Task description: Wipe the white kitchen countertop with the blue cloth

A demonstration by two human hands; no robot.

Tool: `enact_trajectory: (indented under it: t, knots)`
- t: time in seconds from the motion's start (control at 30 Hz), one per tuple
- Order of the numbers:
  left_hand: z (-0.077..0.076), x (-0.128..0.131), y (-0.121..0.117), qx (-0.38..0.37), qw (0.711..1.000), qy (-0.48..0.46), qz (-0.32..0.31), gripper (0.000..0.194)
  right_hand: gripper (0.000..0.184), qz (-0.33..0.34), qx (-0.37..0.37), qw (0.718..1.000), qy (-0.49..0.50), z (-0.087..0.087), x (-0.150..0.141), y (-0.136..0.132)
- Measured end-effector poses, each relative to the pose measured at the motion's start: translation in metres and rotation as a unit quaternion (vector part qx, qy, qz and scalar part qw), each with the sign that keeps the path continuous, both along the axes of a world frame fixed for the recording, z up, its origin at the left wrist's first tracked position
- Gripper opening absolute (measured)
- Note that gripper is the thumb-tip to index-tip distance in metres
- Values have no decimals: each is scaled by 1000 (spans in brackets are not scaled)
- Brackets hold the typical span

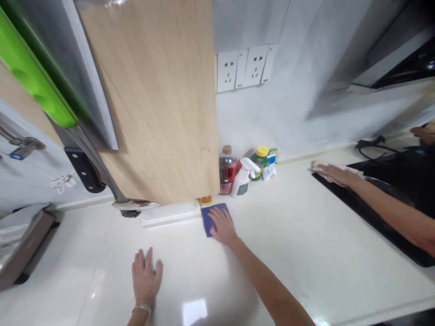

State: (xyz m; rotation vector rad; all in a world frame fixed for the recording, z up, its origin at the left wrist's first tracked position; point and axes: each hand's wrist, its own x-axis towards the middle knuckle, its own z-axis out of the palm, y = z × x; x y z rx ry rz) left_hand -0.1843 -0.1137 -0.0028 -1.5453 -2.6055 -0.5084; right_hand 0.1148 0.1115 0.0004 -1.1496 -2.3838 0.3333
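Note:
My right hand [222,225] holds a folded blue cloth [208,227] down against the white counter [183,262], its fingers slightly bent over the cloth's top. The cloth lies just in front of an orange-and-yellow item [205,199], mostly hidden by the wooden board. To the left, my left hand [146,277] lies palm down on the counter with fingers spread and nothing in it. A bracelet [142,309] circles that wrist. Close beyond my right hand stand a white spray bottle [243,179] and a dark bottle with a brown cap [226,170].
A co-worker's hand [336,174] presses a pale cloth [319,166] on the black cooktop's [360,213] edge. Knives with a green handle [37,77] and a black handle [84,170] hang beside a wooden board [156,99]. A yellow-capped green container [260,158] stands by the wall, below sockets [243,68].

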Motion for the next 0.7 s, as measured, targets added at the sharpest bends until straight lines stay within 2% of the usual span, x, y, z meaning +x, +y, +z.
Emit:
enact_trajectory:
  t: [0.13, 0.37, 0.47, 0.57, 0.7]
  knots:
    - [2, 0, 1, 2, 1000, -8, 4, 61, 60, 17, -7, 1000, 7, 4, 20, -37]
    - [8, 3, 3, 5, 1000, -12, 6, 65, 70, 15, -4, 999, -29, 4, 71, -142]
    - [11, 5, 5, 9, 1000, -4, 0, 66, 76, 14, -16, 999, -47, 3, 101, -178]
    - [13, 6, 6, 15, 1000, 4, -9, 68, 76, 1, -34, 998, -57, 5, 137, -198]
    - [14, 6, 8, 13, 1000, -2, -12, 71, 73, -33, -26, 998, -54, 4, 188, -206]
